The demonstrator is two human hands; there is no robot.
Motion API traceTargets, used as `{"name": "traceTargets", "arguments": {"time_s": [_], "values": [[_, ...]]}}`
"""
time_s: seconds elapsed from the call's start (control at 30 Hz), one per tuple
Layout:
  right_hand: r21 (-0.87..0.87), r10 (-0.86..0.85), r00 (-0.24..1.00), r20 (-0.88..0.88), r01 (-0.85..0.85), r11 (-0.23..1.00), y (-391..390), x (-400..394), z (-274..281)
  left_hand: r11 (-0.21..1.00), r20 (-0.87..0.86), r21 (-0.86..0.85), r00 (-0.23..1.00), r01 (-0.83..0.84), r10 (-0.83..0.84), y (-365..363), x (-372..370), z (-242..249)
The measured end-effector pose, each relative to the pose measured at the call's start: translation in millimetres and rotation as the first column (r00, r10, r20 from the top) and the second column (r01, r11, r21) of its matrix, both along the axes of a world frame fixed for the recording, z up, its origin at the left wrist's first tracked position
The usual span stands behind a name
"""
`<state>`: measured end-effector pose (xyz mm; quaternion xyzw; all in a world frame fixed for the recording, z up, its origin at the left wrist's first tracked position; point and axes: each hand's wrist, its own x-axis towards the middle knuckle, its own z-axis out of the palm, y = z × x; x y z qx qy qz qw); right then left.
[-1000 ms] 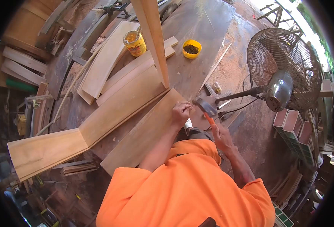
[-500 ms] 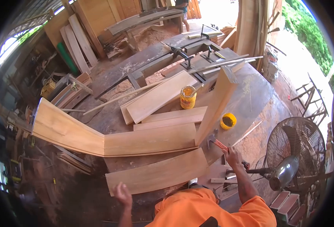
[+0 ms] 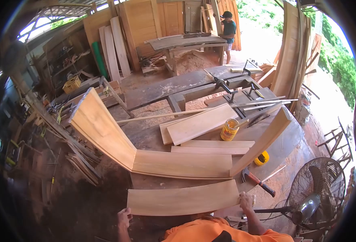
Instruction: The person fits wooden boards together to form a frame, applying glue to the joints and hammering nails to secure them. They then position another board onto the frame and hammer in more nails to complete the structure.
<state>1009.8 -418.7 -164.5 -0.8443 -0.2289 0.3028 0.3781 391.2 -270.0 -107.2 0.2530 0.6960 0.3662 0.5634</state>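
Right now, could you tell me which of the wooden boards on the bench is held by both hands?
The loose curved board nearest the person: the left hand grips its left end, the right hand its right end. The other boards lie farther back, untouched.

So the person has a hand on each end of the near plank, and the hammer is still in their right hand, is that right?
Not quite. In the head view the left hand and right hand do grip the two ends of the near plank, but the hammer is not held: it lies on the workbench beyond the right hand, its head near the upright board.
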Motion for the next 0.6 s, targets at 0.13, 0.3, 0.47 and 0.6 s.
{"name": "traceTargets", "arguments": {"time_s": [0.13,0.3,0.47,0.6], "values": [[-0.173,-0.084,0.896,-0.437,0.008,0.985,-6.1,-3.3,82.7,0.979,-0.084,0.074,0.979,0.192,-0.186,18.7,-15.4,42.0],[0.020,-0.066,0.858,-0.510,0.089,0.996,-47.3,-18.9,128.6,0.923,0.070,0.384,0.997,0.011,-0.041,15.4,-11.8,112.8],[0.279,0.005,1.000,0.000,-0.005,0.960,11.3,1.8,288.2,0.653,-0.021,0.756,0.999,0.041,-0.039,61.7,-5.6,253.0],[0.478,0.045,0.946,0.322,-0.204,0.855,58.5,30.4,413.2,0.223,-0.071,0.974,0.992,0.046,0.107,123.0,22.8,369.4]]}}
